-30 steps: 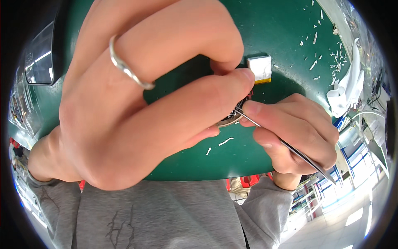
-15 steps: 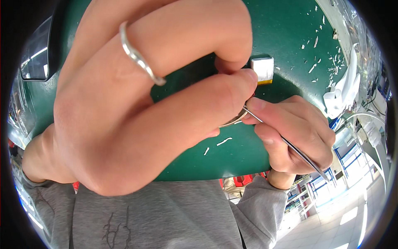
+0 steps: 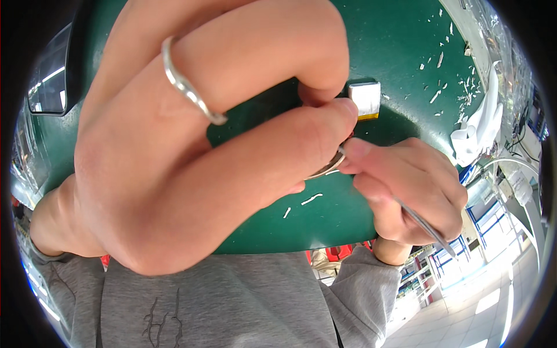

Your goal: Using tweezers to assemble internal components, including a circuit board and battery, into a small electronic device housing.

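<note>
Two hands meet over the green table (image 3: 394, 46), close under the camera. The left hand (image 3: 191, 151), wearing a ring (image 3: 185, 87), is closed around a small round metal part (image 3: 329, 165); only a sliver of its silvery rim shows between the left fingertips (image 3: 336, 116), just above the table's near-middle. The right hand (image 3: 412, 185) is pinched shut on thin steel tweezers (image 3: 420, 223), whose tips run in to the part's right edge; whether the tips themselves are together cannot be told, since the fingers cover them. The part looks light, stiff and smooth, so it would likely slip if squeezed on its faces; gripping it by the rim, as the left hand does, seems the surest hold. Its inner workings are hidden and may be delicate, so the tweezers call for a light touch. A small white-and-yellow block (image 3: 365, 98) lies just beyond the hands, white scraps (image 3: 310, 199) dot the table, and a white cloth (image 3: 478, 127) sits far right.
</note>
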Demonstrator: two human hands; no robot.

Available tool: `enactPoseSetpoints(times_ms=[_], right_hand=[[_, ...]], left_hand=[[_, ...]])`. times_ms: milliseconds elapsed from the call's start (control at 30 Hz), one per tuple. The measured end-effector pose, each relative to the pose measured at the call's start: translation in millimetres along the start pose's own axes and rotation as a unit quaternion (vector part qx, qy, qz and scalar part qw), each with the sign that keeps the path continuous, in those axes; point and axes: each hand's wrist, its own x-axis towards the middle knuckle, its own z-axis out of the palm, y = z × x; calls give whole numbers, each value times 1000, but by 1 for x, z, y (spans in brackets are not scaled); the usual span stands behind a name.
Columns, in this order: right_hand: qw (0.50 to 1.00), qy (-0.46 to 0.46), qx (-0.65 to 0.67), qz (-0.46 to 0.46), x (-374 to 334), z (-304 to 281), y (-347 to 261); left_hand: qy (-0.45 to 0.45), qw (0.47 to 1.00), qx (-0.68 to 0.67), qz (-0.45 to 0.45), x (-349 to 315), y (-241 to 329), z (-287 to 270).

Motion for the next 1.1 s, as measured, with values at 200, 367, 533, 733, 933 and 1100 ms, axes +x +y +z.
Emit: enactPoseSetpoints(times_ms=[200,367,533,733,933,1100], right_hand=[[999,-14,29,-29,1,-2,5],[1000,-6,13,-22,1,1,2],[1000,15,3,-2,-3,3,-1],[1000,22,8,7,2,6,-5],[997,51,3,55,-5,12,-8],[995,81,4,65,-3,13,-12]], left_hand=[[1,1000,0,-1,0,1,-1],[2,1000,4,-1,-1,0,-2],[6,1000,-5,-1,-1,-1,2],[16,1000,11,-9,0,2,0],[18,1000,6,-9,-2,0,2],[31,999,0,-19,-3,2,4]])
